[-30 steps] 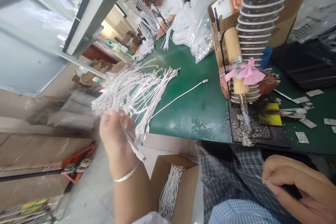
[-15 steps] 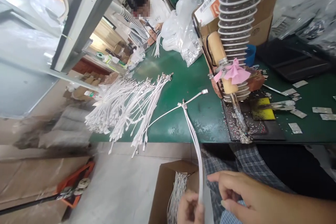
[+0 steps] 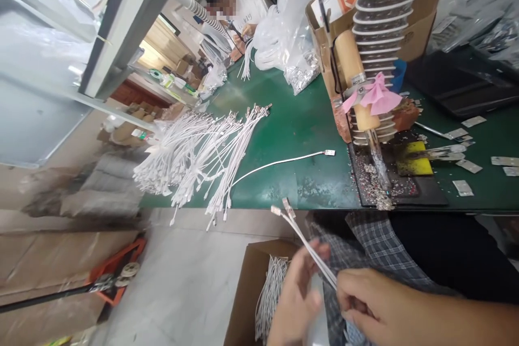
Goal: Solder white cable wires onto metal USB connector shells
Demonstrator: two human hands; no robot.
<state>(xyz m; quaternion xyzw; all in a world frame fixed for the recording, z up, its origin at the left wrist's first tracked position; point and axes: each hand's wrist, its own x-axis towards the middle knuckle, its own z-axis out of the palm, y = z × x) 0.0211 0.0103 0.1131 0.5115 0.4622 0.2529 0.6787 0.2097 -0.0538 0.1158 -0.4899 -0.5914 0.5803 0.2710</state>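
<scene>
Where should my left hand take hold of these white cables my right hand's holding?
Probably pinch the white cables midway between the right hand and the connectors, left hand coming from its own side: the strands run close together there, while the connectors splay apart.

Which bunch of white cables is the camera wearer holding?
The small bunch gripped by the right hand, only a few cables; the big pile lies on the table, another bunch inside the box.

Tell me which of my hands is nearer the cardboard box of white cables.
Left. Your left hand partly covers the cardboard box; your right hand, gripping white cables, is farther right.
</scene>
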